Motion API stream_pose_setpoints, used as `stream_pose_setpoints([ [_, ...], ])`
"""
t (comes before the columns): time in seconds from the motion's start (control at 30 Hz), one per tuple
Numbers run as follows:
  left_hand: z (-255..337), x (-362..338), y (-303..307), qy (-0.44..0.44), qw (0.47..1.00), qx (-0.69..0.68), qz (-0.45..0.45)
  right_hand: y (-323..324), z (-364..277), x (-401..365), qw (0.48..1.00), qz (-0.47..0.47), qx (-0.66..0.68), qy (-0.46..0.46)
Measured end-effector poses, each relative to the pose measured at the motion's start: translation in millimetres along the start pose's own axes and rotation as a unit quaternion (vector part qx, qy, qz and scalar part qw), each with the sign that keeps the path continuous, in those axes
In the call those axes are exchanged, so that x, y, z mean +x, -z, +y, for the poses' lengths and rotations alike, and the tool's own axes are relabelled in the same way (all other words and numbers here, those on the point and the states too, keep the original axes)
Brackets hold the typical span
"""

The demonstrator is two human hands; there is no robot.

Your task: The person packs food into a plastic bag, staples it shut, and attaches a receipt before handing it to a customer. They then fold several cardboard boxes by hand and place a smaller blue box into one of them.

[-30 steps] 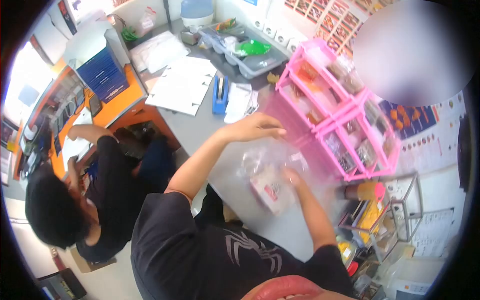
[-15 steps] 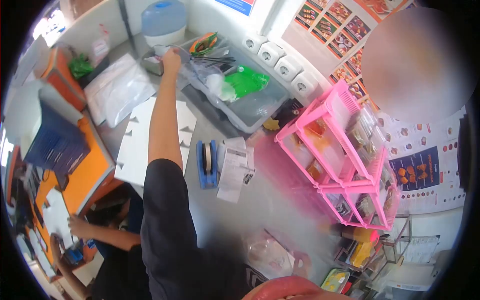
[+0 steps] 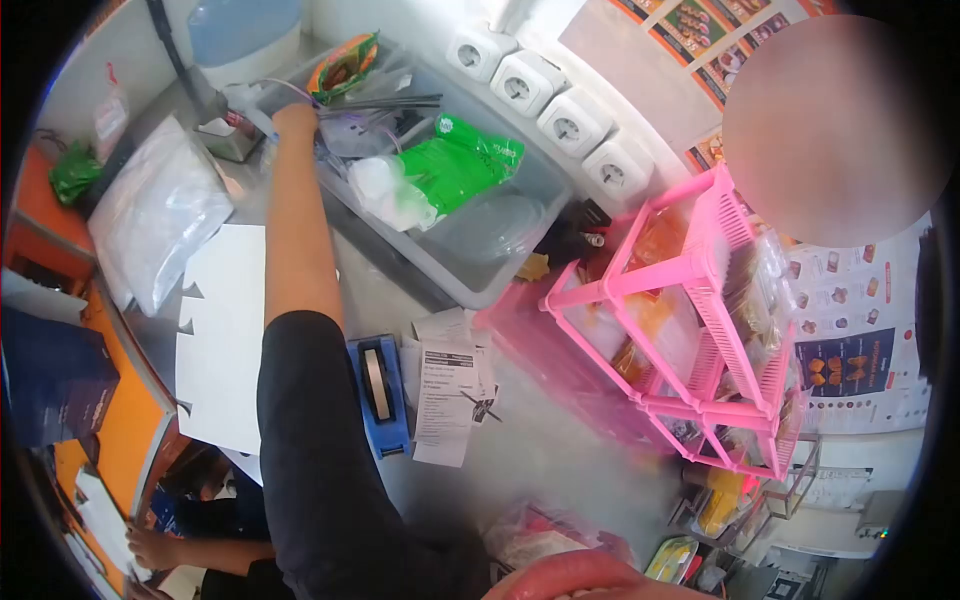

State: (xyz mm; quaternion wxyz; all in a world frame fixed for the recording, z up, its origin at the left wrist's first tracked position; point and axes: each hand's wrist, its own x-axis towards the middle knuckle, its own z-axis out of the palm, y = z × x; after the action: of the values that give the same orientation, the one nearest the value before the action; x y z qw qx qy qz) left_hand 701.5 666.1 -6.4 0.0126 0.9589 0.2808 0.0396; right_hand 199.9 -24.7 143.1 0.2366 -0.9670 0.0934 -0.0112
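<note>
Reaching to the desk's [image 3: 535, 455] far edge, your left hand [image 3: 292, 120] meets the clear tub's [image 3: 455, 285] left end. Dark sticks [image 3: 385, 102] run lengthwise rightward from it. Whether your fingers grip cannot be told. Your right hand is unseen.

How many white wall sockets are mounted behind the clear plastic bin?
4 white wall sockets in a diagonal row behind the clear plastic bin: one at the far end, two mid-row, one nearest the pink plastic rack. None looks hidden.

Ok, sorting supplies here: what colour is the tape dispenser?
The tape dispenser is blue; head view shows it.
</note>
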Motion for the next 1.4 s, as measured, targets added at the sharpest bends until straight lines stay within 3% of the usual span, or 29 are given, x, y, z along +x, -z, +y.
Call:
stream_pose_setpoints([
  [0.17,4.8,4.1,-1.5,0.036,0.999,0.024,-0.024,-2.9,-1.6,1.9,1.0,0.011,0.014,0.002],
  [0.23,4.7,3.8,-6.1,0.035,0.999,0.024,0.016,2.8,10.5,3.6,0.999,-0.021,0.022,0.043],
  [0.27,4.1,3.7,-7.0,0.035,0.998,0.025,0.037,4.0,13.8,-0.8,0.999,-0.025,0.018,0.012],
  [0.33,10.5,-7.7,11.5,0.021,0.996,0.062,0.052,7.3,-2.3,0.8,0.998,-0.033,0.01,-0.047],
  [0.43,9.5,-16.1,33.7,-0.011,0.989,0.105,0.102,9.8,-0.5,-0.6,0.997,-0.039,0.037,-0.063],
  [0.67,-7.2,-35.6,106.2,-0.013,0.977,0.133,0.168,8.1,25.4,-12.3,0.995,-0.078,0.047,-0.038],
  [0.77,-20.8,-46.7,130.0,0.082,0.98,0.025,0.177,10.4,23.0,-14.4,0.995,-0.084,0.036,-0.027],
  [0.83,-47.1,-57.1,138.1,0.032,0.967,-0.201,0.154,14.8,29.2,-16.4,0.995,-0.092,0.023,-0.014],
  [0.9,-49.7,-97.7,157.7,-0.02,0.893,-0.428,0.141,18.6,29.3,-17.0,0.993,-0.114,0.026,-0.03],
  [0.97,-34.1,-174.1,179.3,-0.055,0.749,-0.646,0.137,30.3,22.7,-27.5,0.991,-0.13,0.021,-0.033],
  [1.03,-18.4,-241.4,190.4,-0.056,0.695,-0.706,0.126,44.7,13.3,-35.6,0.991,-0.132,0.012,-0.008],
  [1.13,14.1,-336.0,205.1,-0.067,0.583,-0.808,0.049,70.0,12.2,-41.5,0.964,-0.244,-0.11,-0.003],
  [1.2,33.5,-400.3,211.4,-0.074,0.497,-0.864,-0.028,74.5,39.5,-56.7,0.934,-0.206,-0.176,0.234],
  [1.27,52.9,-456.0,215.5,-0.08,0.407,-0.905,-0.091,85.9,34.0,-62.3,0.958,-0.22,-0.074,0.167],
  [1.3,65.8,-488.6,222.5,-0.068,0.38,-0.916,-0.106,92.9,36.4,-64.5,0.953,-0.222,-0.083,0.186],
  [1.37,74.9,-530.4,195.1,-0.201,0.206,-0.924,-0.253,110.5,46.0,-68.8,0.936,-0.239,-0.116,0.231],
  [1.4,83.3,-564.9,198.7,-0.187,0.26,-0.907,-0.274,119.4,50.9,-71.7,0.923,-0.252,-0.135,0.258],
])
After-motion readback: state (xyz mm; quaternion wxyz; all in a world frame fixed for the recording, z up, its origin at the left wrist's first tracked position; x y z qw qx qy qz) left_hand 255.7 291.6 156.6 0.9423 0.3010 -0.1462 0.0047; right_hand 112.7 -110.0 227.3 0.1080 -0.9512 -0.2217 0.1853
